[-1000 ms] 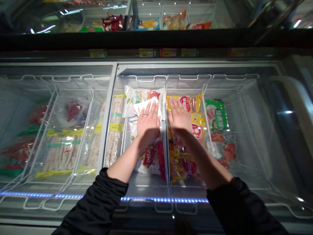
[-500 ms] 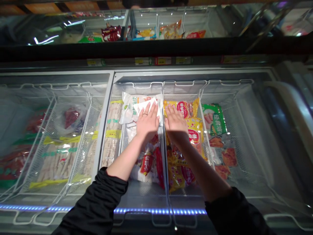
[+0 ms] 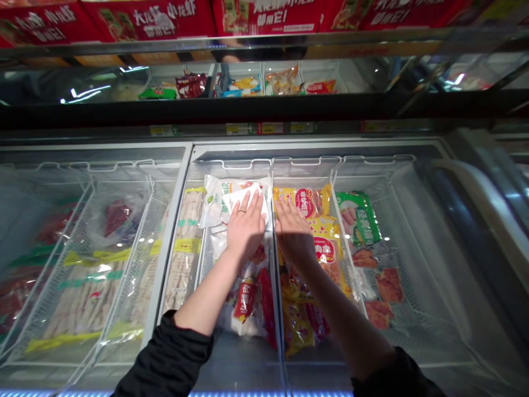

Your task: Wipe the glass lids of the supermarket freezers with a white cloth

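Both my arms reach into an open chest freezer. My left hand [image 3: 244, 227], with a ring on one finger, lies flat with fingers stretched on a white frozen-food bag [image 3: 223, 201] at the far end of a wire basket [image 3: 237, 164]. My right hand [image 3: 292, 229] lies flat, fingers apart, on yellow and red packets [image 3: 326, 231] in the basket to the right. More red and white packets [image 3: 248, 300] lie under my left forearm.
A green packet [image 3: 359, 216] and orange ones [image 3: 382, 295] fill the basket further right. Long pale packs [image 3: 184, 251] with yellow bands lie to the left under a glass lid [image 3: 82, 231]. A shelf of goods [image 3: 248, 85] and red cartons [image 3: 268, 14] stand behind.
The camera has tilted up, so the freezer sits lower in view and red cartons show at the top. Both hands stay flat on the same packets.
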Demonstrator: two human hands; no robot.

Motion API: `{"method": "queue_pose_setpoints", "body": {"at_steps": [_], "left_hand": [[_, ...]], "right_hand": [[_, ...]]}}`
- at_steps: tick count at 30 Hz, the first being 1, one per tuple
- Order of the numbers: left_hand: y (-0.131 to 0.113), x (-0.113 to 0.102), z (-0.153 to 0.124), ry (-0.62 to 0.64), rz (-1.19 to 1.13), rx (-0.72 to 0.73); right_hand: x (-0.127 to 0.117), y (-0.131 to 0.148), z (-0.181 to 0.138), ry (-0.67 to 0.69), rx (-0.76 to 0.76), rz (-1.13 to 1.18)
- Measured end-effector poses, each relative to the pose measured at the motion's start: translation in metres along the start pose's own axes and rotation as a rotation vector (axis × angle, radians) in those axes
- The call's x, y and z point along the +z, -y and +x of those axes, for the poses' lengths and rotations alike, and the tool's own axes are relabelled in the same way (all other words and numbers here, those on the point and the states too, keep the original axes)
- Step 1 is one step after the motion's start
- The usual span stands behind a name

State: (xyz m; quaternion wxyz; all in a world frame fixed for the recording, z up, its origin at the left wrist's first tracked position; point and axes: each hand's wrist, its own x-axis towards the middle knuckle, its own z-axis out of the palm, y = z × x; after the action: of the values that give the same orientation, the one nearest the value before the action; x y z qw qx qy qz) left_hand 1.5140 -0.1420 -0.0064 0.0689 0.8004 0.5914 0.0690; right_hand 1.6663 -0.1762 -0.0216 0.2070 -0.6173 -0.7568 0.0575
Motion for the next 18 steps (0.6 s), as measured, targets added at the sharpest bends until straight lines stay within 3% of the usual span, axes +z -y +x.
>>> {"method": "queue_pose_setpoints", "body": {"at_steps": [3, 5, 8, 10, 12, 15, 18], "left_hand": [[0.005, -0.005, 0.015, 0.065, 0.008, 0.152], [0.015, -0.009, 0.030, 0.053, 0.011, 0.156], [0.026, -0.013, 0.040, -0.034, 0.023, -0.040], [0.027, -0.012, 0.034, -0.078, 0.034, -0.179], [0.021, -0.009, 0.021, -0.069, 0.037, -0.219], [0.011, -0.005, 0.009, 0.010, 0.027, -0.075], [0.013, -0.006, 0.022, 0.055, 0.015, 0.081]], "right_hand": [[0.000, -0.001, 0.002, -0.001, 0.007, 0.005], [-0.001, -0.001, 0.003, -0.001, 0.007, 0.005], [-0.004, 0.000, 0.002, 0.012, 0.000, -0.001], [-0.006, 0.000, 0.002, 0.029, -0.006, -0.002], [-0.008, -0.001, 0.006, 0.046, -0.012, -0.002], [-0.010, -0.004, 0.026, 0.078, -0.007, -0.010], [-0.010, -0.011, 0.060, 0.141, 0.008, -0.005]]}}
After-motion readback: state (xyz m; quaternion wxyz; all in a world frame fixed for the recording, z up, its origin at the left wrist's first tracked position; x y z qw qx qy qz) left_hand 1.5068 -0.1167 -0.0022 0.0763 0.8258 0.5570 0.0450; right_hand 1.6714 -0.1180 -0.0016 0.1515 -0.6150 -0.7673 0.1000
